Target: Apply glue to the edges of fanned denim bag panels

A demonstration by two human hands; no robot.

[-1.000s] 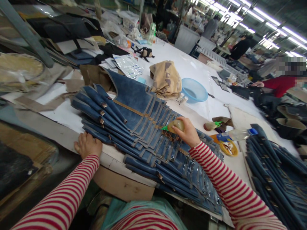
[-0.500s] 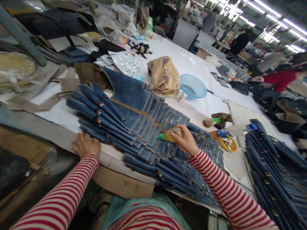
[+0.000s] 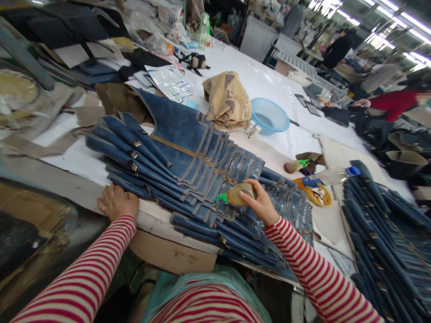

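Blue leather-like pieces (image 3: 178, 121) with grey edges lie fanned out in overlapping rows on the table, and shiny wet-looking strips show along their right part. My right hand (image 3: 261, 202) is wrapped round a squeeze bottle (image 3: 240, 194) of brownish liquid, tilted so that its green nozzle points left, just over the grey edges. At the table's front edge my left hand (image 3: 118, 202) rests flat with fingers spread, beside the lower left end of the pieces.
Behind the pieces are a camouflage cloth bundle (image 3: 227, 99) and a blue basin (image 3: 269, 117). To the right lie another squeeze bottle (image 3: 292, 166), a clear bottle (image 3: 332, 176), an orange bowl (image 3: 326, 197) and more blue pieces (image 3: 373, 237). A person in red (image 3: 392, 103) works beyond.
My right hand has moved the squeeze bottle slightly left and down along the grey edges. The whole view has shifted a little. My left hand stays at the table edge.
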